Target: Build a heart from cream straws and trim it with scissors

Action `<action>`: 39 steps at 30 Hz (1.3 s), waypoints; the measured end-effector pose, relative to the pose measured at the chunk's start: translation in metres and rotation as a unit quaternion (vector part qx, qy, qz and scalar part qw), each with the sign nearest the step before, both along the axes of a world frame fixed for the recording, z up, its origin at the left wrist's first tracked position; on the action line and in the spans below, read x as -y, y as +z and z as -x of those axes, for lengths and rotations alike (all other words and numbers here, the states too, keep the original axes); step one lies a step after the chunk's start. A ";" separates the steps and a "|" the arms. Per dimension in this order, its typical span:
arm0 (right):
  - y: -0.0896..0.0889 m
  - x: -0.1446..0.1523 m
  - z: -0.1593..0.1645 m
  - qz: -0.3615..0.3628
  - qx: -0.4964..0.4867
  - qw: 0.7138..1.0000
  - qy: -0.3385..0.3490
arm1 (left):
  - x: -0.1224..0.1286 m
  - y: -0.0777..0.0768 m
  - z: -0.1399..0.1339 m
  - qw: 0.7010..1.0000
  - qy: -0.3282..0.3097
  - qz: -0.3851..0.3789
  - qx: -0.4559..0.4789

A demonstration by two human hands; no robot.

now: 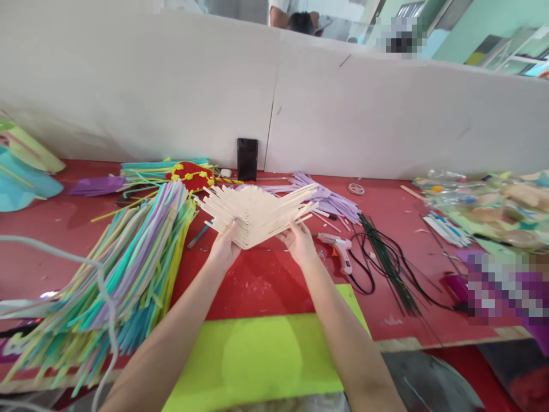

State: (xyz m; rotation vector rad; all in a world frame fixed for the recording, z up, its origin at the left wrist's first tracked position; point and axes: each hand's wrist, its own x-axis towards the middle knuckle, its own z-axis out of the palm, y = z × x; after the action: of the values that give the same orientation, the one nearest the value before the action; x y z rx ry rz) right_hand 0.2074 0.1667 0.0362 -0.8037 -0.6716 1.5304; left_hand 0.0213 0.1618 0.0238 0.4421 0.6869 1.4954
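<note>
Between my two hands is a cream-coloured fan-shaped piece made of many overlapping flat strips, held up above the red table. My left hand grips its lower left edge, thumb on top. On the other side, my right hand pinches strips at the lower right edge. Just right of that hand lies a pink and white hot glue gun with a black cord. Behind the piece, a bundle of lilac strips rests on the table. A yellow-green sheet lies below my forearms.
A large pile of coloured pipe cleaners spreads over the left side, with a white cable in front. A black phone leans on the white partition. Dark green stems and assorted craft pieces lie right. People are beyond the partition.
</note>
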 end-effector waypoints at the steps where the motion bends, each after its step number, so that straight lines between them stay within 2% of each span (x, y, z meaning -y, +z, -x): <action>1: -0.001 0.002 0.002 -0.002 0.003 1.000 0.000 | 0.000 -0.001 -0.001 1.000 0.002 0.007 0.000; 11: -0.007 0.007 0.001 -0.002 0.038 0.999 0.002 | 0.010 -0.018 -0.010 0.999 -0.027 0.035 -0.024; 17: -0.008 0.005 -0.009 -0.013 0.077 0.997 -0.005 | 0.010 -0.014 -0.008 1.000 0.003 0.019 -0.023; 19: -0.006 0.003 -0.018 -0.032 0.099 0.994 -0.031 | 0.007 -0.010 0.000 0.999 0.024 0.010 -0.023; 22: -0.006 -0.002 -0.037 -0.046 0.147 0.979 -0.130 | 0.001 -0.004 0.019 0.997 0.066 -0.016 -0.035; 25: -0.011 -0.007 -0.055 -0.050 0.251 0.938 -0.233 | -0.004 -0.002 0.038 0.992 0.094 -0.061 -0.056; 28: -0.018 -0.009 -0.065 -0.062 0.332 0.906 -0.253 | -0.007 -0.003 0.050 0.988 0.110 -0.084 -0.071; 30: -0.021 -0.008 -0.064 -0.079 0.384 0.888 -0.238 | -0.007 -0.004 0.053 0.987 0.116 -0.085 -0.072; 33: -0.023 -0.007 -0.056 -0.128 0.490 0.840 -0.196 | -0.007 -0.005 0.051 0.990 0.107 -0.082 -0.037; 36: -0.023 -0.014 -0.041 -0.185 0.593 0.774 -0.121 | -0.008 -0.005 0.048 0.992 0.097 -0.076 0.019; 39: -0.020 -0.032 -0.031 -0.219 0.683 0.696 -0.037 | -0.008 -0.005 0.044 0.992 0.103 -0.048 0.061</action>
State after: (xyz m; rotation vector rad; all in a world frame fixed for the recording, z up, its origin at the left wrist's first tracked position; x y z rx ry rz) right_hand 0.2386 0.1990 0.0166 -1.5031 -1.9533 0.3605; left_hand -0.0231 0.1703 0.0184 0.3579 0.5783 1.7413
